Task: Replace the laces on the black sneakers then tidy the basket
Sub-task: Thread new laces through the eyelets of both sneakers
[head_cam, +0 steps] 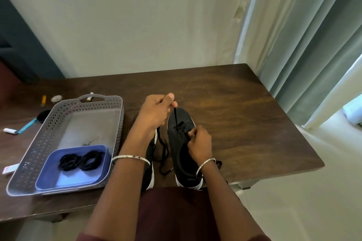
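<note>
Two black sneakers with white soles stand side by side on the brown table, toes pointing away. On the right sneaker (pixel 181 143), my left hand (pixel 156 111) pinches a black lace (pixel 175 118) and holds it taut above the front eyelets. My right hand (pixel 199 146) grips the edge of the eyelet row of that shoe. The left sneaker (pixel 150 164) is mostly hidden under my left forearm, and a loose black lace (pixel 164 152) lies between the shoes. A grey perforated basket (pixel 49 125) stands at the left and holds a blue tub (pixel 51 174) with coiled black laces (pixel 80 160).
Behind and left of the basket lie small items: a yellow stick (pixel 44 100), a round tin (pixel 56 98), a white tube (pixel 89 97), a black disc (pixel 43 116) and a blue-handled tool (pixel 26 126). The table's right edge (pixel 305 133) is near curtains (pixel 313 45). A wall stands behind.
</note>
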The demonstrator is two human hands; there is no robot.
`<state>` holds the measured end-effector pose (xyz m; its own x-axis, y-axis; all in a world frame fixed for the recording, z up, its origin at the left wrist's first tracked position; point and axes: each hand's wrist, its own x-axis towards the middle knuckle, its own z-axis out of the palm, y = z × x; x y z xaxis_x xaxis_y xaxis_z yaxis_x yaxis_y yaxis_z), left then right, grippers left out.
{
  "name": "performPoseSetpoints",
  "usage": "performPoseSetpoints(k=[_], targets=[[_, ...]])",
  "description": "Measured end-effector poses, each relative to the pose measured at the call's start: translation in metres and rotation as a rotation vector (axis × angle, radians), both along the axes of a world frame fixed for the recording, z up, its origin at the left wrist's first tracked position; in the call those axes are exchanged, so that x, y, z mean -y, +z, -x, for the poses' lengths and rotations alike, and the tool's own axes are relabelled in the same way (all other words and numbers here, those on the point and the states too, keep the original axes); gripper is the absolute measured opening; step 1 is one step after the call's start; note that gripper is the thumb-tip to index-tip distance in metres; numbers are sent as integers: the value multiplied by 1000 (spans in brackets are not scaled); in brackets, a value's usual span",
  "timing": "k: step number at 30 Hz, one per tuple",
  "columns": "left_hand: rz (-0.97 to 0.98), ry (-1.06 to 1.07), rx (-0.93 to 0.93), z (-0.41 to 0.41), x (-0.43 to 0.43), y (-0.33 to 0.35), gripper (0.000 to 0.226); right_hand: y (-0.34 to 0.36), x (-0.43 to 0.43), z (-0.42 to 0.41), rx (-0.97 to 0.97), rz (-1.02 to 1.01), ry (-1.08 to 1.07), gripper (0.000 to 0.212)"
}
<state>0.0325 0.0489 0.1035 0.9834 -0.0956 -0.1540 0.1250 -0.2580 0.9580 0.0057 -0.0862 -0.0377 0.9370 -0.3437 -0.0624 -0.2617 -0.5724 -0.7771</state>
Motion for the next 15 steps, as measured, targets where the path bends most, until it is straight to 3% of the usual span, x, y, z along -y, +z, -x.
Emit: performPoseSetpoints(k=[3,6,10,12,15], targets=[[-115,-10,-6,11,-9,2,37,9,3,0,11,7,0,12],[-228,-38,-72,26,-21,-1,37,22,8,0,-31,-111,-36,12],[-673,30,19,48,-33,-20,21,46,34,3,-339,-382,11,25],[-701,88,130,63,-32,-24,21,60,51,8,-429,-243,101,30],[-593,34,109,80,-24,-22,15,98,62,26,-376,-69,156,32]])
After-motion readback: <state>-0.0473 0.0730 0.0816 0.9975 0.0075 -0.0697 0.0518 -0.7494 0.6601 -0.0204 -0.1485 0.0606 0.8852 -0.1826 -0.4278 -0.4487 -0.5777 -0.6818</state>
